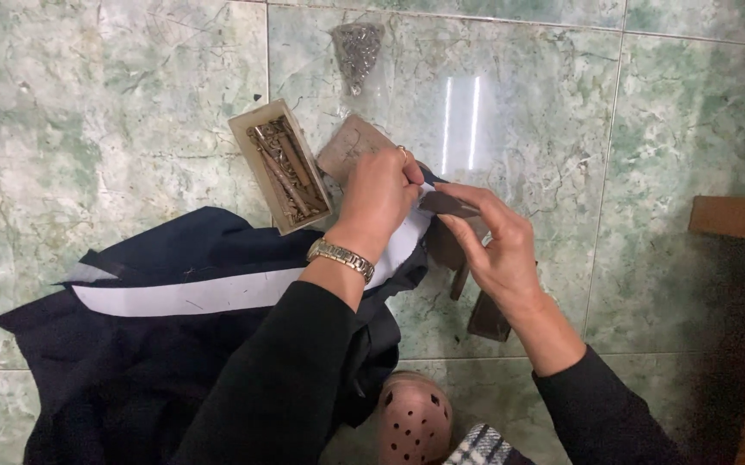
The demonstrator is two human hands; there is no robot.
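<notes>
**Pinching a fabric edge over a green floor**

Working low over the marble-patterned floor (pixel 131 103), both hands meet at the end of a dark garment (pixel 131 370) edged with a white strip (pixel 192 297). Left hand (pixel 378 200), with a metal watch (pixel 340 257) at the wrist, is closed, fingertips pinching the strip's end. Right hand (pixel 497 250) is partly curled, thumb and forefinger holding a small dark fabric piece (pixel 447 204) against that same end, likely to keep the layers aligned. Garment bulk lies on the floor to the left. Open cardboard box (pixel 280 165) of brownish metal pieces sits just beside the hands, within reach. Clear bag (pixel 357 50) of small metal bits lies farther off. Pink perforated clog (pixel 413 420) below.
</notes>
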